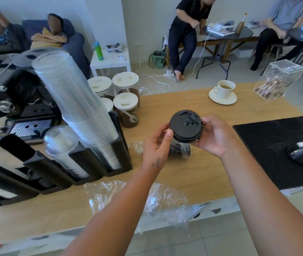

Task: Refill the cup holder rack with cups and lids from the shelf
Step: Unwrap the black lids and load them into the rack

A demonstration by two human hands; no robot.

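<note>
no legible writing on black lids [186, 126]

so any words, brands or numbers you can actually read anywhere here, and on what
None can be read.
Stack of black lids held by the left hand and right hand: raised moulded marks on top, no legible letters.
Sleeve of lids lying on the counter beneath: faint pale marks, too blurred.
Left wrist: small dark mark, too small to read.
Green bottle on the white side table: too far to read.
</note>
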